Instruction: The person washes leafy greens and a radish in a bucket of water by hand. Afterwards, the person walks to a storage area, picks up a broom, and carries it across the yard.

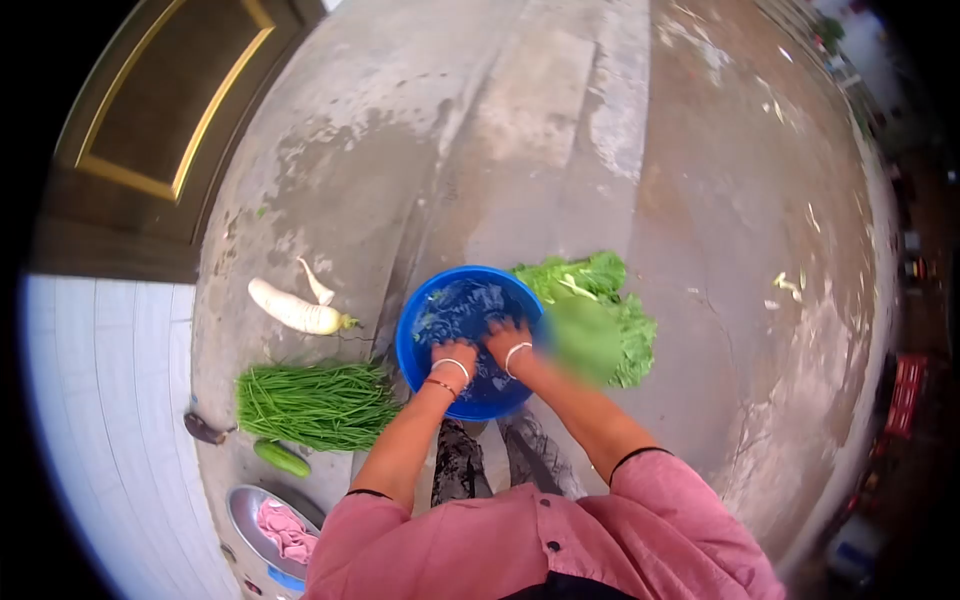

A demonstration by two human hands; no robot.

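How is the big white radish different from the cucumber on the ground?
The white radish is pale all over its body, but the cucumber is green. The white radish looks longer and bigger; the cucumber is shorter. The white radish has a green stub at one end, while the cucumber shows none. Both lie on their sides on the ground.

Both hands (482,352) in a water-filled blue basin (408,330), leafy greens (636,340) just beside it

No readable text, labels, brands, numbers or signs anywhere I can see. Far right edge of the floor (700,220): dark, blurred clutter (905,395), too small and smeared to tell if any lettering's on it.
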